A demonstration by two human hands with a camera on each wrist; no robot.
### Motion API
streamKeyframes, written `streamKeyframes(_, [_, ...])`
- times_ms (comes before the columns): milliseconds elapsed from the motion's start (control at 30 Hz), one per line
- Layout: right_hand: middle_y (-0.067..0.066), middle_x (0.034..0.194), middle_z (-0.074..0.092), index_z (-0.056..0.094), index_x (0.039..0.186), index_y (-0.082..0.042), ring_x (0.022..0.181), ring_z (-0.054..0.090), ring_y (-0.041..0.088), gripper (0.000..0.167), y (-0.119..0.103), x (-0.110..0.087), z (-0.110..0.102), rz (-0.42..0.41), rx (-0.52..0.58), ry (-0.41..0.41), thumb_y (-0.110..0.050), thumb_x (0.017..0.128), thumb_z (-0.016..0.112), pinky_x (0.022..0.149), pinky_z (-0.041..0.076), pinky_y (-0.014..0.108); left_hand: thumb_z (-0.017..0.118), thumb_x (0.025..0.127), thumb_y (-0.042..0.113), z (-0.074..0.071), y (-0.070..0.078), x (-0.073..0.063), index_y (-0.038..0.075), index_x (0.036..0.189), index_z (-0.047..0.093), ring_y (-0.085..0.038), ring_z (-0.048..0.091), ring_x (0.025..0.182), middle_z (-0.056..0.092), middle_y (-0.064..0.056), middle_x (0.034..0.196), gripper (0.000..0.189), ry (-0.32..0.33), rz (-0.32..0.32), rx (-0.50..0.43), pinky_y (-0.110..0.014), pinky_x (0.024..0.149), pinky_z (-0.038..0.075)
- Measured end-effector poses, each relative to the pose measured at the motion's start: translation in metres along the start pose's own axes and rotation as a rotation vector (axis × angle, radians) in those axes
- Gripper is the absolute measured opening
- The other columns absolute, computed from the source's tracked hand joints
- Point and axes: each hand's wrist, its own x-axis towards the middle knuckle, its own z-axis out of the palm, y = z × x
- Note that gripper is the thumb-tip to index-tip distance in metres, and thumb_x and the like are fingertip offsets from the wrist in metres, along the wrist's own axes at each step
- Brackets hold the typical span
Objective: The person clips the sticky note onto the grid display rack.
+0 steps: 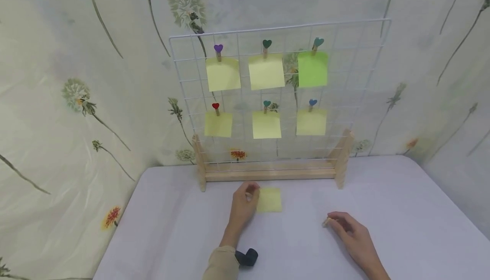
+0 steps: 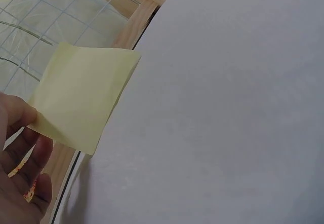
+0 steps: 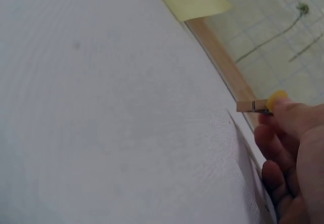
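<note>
My left hand (image 1: 243, 205) pinches a yellow sticky note (image 1: 269, 200) by its left edge, in front of the rack's wooden base. In the left wrist view the note (image 2: 86, 95) is held up by one corner between thumb and finger. Farther right, my right hand (image 1: 354, 237) pinches a small wooden clothespin (image 1: 326, 221) between thumb and fingers. The right wrist view shows the clothespin (image 3: 248, 106) with a yellow piece at the thumb, its wooden tip pointing away from the hand. Hand and note are apart from the clothespin.
A white wire grid (image 1: 281, 26) stands on a wooden base (image 1: 268, 175) at the table's back. Several notes hang on it in two rows from heart-topped clothespins, one of them a green note (image 1: 313, 70). A black object (image 1: 249, 257) is by the left wrist on the white table (image 1: 172, 229).
</note>
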Motion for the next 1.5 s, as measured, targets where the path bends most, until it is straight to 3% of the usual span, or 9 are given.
streamKeyframes(200, [-0.009,0.098,0.069,0.063,0.109,-0.026,0.079,0.058,-0.006,0.020,-0.001,-0.001,0.003,-0.040,0.013,0.014,-0.036,0.092,0.058,0.069,0.046,0.013,0.059,0.090,0.018,-0.010,0.003,0.010,0.021,0.098,0.063,-0.008,0.058,0.087,0.065,0.007,0.091,0.009,0.047,0.055,-0.025,-0.027,0.080,0.046])
streamKeyframes(500, [-0.010,0.095,0.068,0.063,0.107,-0.026,0.077,0.059,-0.005,0.018,0.001,0.004,0.000,-0.066,0.012,0.049,-0.033,0.091,0.061,0.069,0.045,0.012,0.059,0.090,0.016,-0.019,0.014,0.028,0.020,0.099,0.063,-0.011,0.059,0.087,0.066,0.003,0.093,0.010,0.068,0.106,-0.060,-0.029,0.081,0.046])
streamKeyframes(867, [-0.007,0.101,0.067,0.061,0.111,-0.024,0.083,0.058,-0.008,0.020,0.002,-0.005,0.000,-0.067,0.019,0.058,-0.030,0.092,0.060,0.070,0.048,0.013,0.060,0.091,0.014,-0.027,0.005,0.037,0.017,0.099,0.063,-0.012,0.058,0.088,0.065,0.002,0.094,0.009,0.084,0.103,-0.083,-0.024,0.076,0.049])
streamKeyframes(1200, [-0.002,0.106,0.066,0.062,0.113,-0.016,0.094,0.057,-0.005,0.022,-0.003,-0.002,0.005,-0.202,0.135,0.100,-0.014,0.091,0.062,0.077,0.045,0.008,0.059,0.091,0.020,-0.037,0.007,0.050,0.021,0.097,0.064,-0.011,0.057,0.087,0.064,0.004,0.092,0.008,0.096,0.039,-0.069,-0.028,0.076,0.046])
streamKeyframes(1500, [-0.009,0.104,0.065,0.063,0.113,-0.015,0.095,0.056,-0.004,0.023,-0.021,0.012,0.004,-0.265,0.120,0.127,-0.014,0.089,0.064,0.078,0.044,0.007,0.059,0.091,0.017,-0.036,0.004,0.063,0.016,0.098,0.064,-0.014,0.058,0.086,0.065,-0.001,0.092,0.008,0.097,0.088,-0.106,-0.028,0.075,0.046])
